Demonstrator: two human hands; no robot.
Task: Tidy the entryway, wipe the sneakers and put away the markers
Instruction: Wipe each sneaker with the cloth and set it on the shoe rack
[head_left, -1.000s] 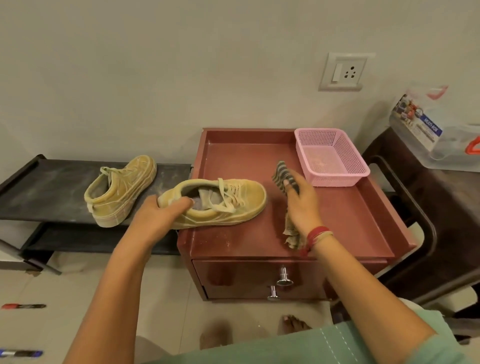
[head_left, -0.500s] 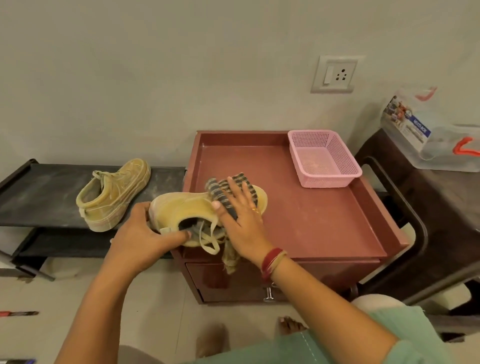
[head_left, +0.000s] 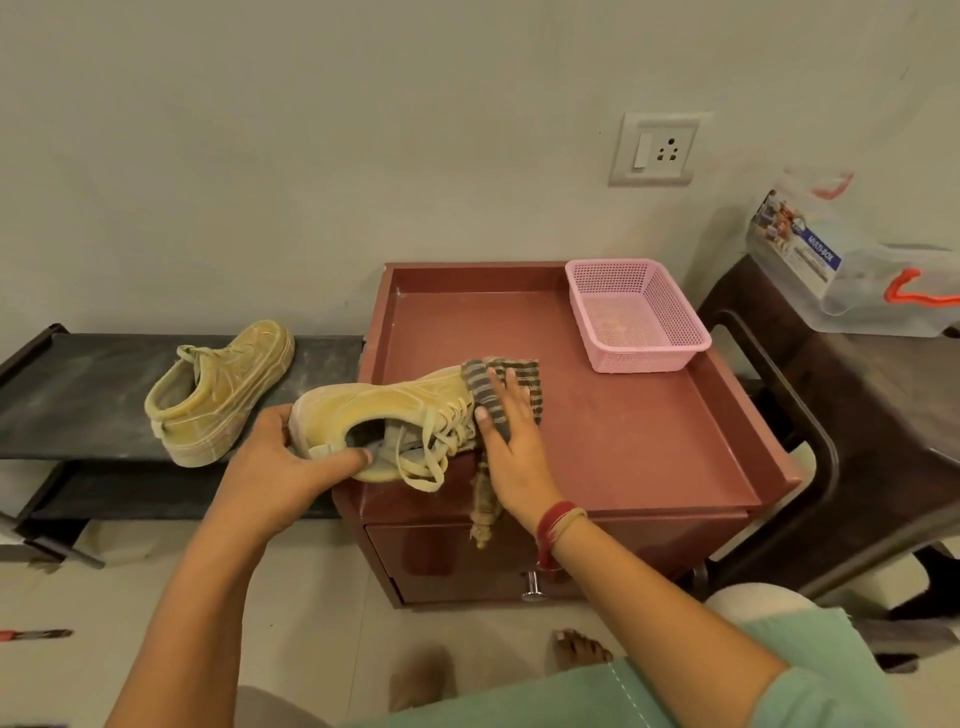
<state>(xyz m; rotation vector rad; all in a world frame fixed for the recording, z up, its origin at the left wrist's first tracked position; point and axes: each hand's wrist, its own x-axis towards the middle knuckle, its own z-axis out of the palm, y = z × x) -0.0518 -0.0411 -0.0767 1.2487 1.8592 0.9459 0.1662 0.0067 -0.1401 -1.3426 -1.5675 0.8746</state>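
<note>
Centre frame: tan suede-like sneaker (head_left: 384, 410), tipped sideways on front left edge of red-brown cabinet (head_left: 675, 467), heel overhanging. Gripped at heel by left hand (head_left: 275, 462), thumb hooked into collar, bracing against the wiping push. Pressed at toe by right hand (head_left: 511, 441), fingers straight and flat over striped cloth (head_left: 524, 379), limp frayed tail hanging off the front. Laces loose.

Left of centre: second sneaker (head_left: 223, 384), upright on dark dusty shelf (head_left: 78, 384), thick ribbed sole.

Upper right of cabinet top: pink mesh basket (head_left: 644, 358), rigid plastic, for markers by the look.

Lower left edge: marker (head_left: 36, 635) on floor, blurred, maybe red.
</note>
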